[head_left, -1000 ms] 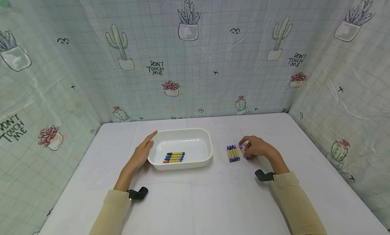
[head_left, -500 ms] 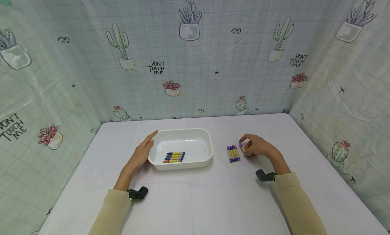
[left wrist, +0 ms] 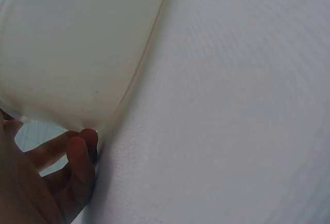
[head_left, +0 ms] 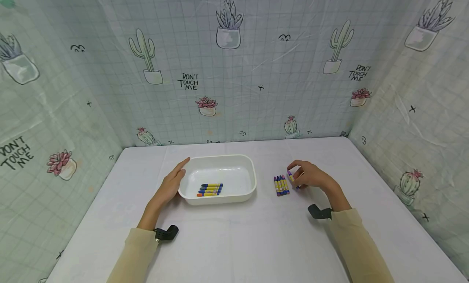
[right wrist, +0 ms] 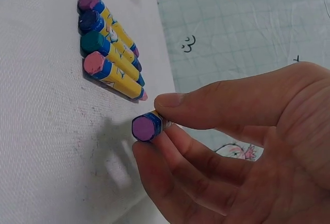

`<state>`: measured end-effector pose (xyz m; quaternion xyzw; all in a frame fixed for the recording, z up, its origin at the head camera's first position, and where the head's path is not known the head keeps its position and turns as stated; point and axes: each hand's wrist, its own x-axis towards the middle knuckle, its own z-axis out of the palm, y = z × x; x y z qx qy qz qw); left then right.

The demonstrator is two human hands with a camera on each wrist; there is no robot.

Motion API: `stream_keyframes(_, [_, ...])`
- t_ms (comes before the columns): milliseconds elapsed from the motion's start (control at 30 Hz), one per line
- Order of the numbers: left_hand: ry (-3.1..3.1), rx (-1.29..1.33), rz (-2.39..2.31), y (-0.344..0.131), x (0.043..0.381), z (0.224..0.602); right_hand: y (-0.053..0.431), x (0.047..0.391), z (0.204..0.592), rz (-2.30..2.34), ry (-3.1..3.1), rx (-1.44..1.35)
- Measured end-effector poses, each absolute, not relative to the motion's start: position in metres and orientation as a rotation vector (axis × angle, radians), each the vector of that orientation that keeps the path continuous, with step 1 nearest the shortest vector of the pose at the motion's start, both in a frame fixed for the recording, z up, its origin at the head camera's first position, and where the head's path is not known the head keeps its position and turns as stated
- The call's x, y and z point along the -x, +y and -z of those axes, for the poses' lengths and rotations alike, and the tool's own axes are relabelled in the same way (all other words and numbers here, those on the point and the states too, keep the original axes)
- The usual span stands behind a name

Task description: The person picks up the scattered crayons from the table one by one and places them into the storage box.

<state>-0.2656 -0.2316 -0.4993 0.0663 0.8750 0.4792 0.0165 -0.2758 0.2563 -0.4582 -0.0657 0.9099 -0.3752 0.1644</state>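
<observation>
In the head view, my left hand (head_left: pixel 172 184) holds the left end of a white rectangular tray (head_left: pixel 238 198), thumb at the rim. The left wrist view shows its bent fingers (left wrist: pixel 81 165) against the tray's outer wall, low down. Several crayons (head_left: pixel 210 189) with yellow and blue wrappers lie side by side inside the tray. On the right, my right hand (head_left: pixel 309 175) pinches a purple crayon (right wrist: pixel 144 127) between thumb and fingers, its flat end facing the wrist camera. Just left of it, several crayons (head_left: pixel 281 185) lie in a row on the cloth.
A white cloth (head_left: pixel 234 242) covers the table. Behind and beside it hang pale curtains (head_left: pixel 242 104) printed with cacti and succulents. The row of crayons lies between the tray and my right hand. A dark camera mount sits on each wrist.
My right hand has shifted slightly away from me, and the purple crayon in it has moved the same way. The left hand, tray and other crayons look the same.
</observation>
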Motion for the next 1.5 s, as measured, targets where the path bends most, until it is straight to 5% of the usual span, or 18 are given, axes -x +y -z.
stream_keyframes(1500, [2.726, -0.181, -1.493, -0.229, 0.263, 0.498, 0.224, 0.284, 0.422, 1.072, 2.616, 0.409])
